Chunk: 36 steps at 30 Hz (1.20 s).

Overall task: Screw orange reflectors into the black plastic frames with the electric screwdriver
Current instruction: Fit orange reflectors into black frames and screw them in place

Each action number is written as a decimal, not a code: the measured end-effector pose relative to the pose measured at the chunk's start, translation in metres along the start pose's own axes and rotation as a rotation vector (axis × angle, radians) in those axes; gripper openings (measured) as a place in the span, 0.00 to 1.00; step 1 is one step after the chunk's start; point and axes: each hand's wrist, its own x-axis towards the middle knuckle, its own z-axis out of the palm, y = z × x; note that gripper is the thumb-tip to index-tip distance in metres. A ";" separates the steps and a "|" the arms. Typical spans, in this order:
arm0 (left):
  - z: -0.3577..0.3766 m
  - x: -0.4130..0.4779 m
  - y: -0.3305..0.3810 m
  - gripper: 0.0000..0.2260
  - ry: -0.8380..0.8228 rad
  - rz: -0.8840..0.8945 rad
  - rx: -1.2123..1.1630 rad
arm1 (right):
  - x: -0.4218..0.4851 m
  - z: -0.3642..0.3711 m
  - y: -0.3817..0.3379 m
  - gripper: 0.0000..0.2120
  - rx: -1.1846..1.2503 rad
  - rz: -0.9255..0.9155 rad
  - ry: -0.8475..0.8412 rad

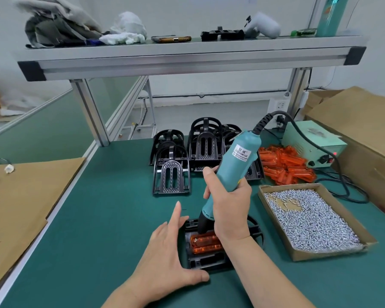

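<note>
Right hand (pixel 229 210) grips the screwdriver (pixel 233 165); its bit is hidden behind the wrist. Left hand (pixel 167 252), fingers straight, braces the frame (pixel 203 262) holding a reflector (pixel 206 242)

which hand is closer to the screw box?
Right. The right hand, gripping the screwdriver, sits left of the screw box; the left hand rests on the frame farther left.

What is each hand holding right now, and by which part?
Right hand grips the electric screwdriver around its teal mid-body. Left hand holds nothing; it braces the black plastic frame at its left edge.
</note>
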 end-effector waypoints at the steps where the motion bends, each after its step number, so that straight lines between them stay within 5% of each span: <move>1: -0.001 0.000 0.000 0.66 -0.008 0.001 0.006 | 0.000 0.000 0.000 0.09 0.001 0.000 0.000; 26: -0.004 0.002 0.005 0.63 -0.001 0.050 -0.027 | -0.017 0.008 0.002 0.19 -0.033 0.021 -0.215; 36: -0.002 0.001 0.005 0.65 0.007 0.030 -0.012 | -0.013 -0.005 -0.005 0.12 0.035 0.022 -0.126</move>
